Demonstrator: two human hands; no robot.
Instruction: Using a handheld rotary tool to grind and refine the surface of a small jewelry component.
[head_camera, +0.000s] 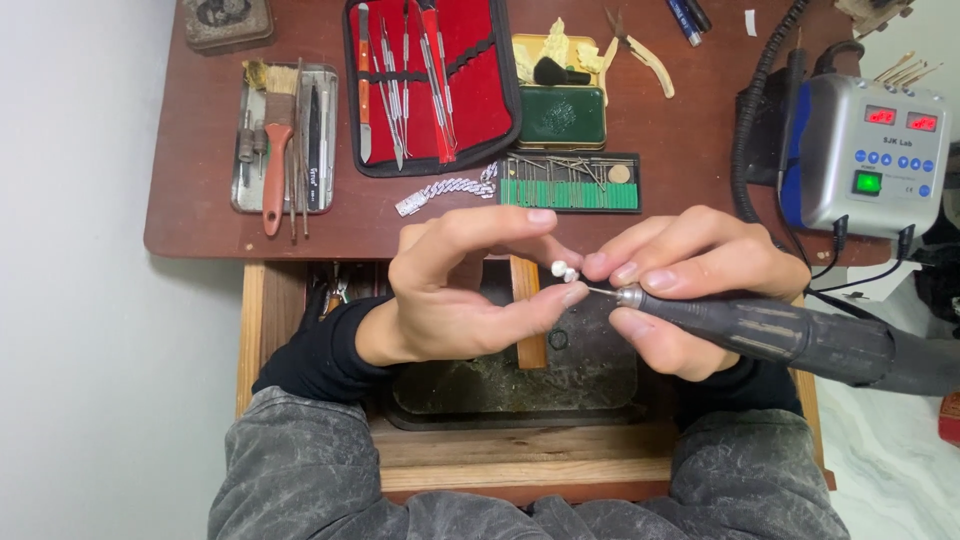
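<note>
From the head view, the left hand (450, 290) pinches a small white piece (563, 270) between its fingertips above the wooden bench peg (528, 312). The right hand (680, 285) grips a dark rotary handpiece (780, 335), its thin bit just beside the piece. Far on the tabletop (200, 215) lies a red tool case (430, 80).

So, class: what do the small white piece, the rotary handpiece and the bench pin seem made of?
Small white piece: glossy, pearl-like or ceramic; unclear. Rotary handpiece: matte dark grey grip, probably plastic or rubber, with a shiny metal collet. Bench pin: bare wood, grain showing.
</note>
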